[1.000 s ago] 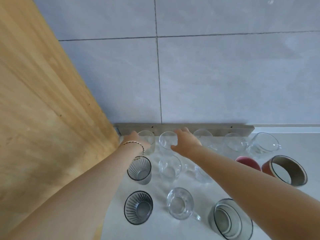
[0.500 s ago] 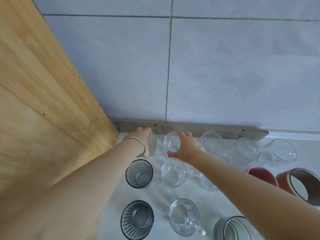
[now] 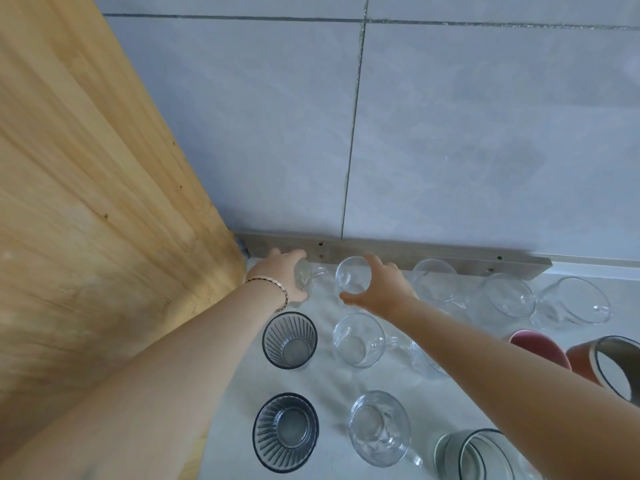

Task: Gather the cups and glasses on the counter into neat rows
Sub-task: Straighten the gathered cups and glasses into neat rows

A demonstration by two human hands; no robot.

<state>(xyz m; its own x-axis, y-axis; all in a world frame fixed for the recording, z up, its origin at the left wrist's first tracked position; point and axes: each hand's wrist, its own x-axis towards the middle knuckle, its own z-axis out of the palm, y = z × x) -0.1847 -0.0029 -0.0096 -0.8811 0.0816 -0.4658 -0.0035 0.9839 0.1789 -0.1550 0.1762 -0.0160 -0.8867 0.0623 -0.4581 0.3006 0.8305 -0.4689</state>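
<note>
Cups and glasses stand in rows on a white counter. My left hand grips a clear glass in the back left corner. My right hand curls round a second clear glass beside it, thumb in front and fingers behind. Further right in the back row stand a clear glass and two clear mugs. In front are two ribbed grey glasses and two clear mugs.
A wooden panel closes off the left side. A tiled wall with a grey strip runs behind the counter. At the right stand a pink cup, an orange cup and a grey-rimmed glass.
Both hands have reached a little further toward the back wall and closed round the two back-left glasses. The camera has tilted and come closer.
</note>
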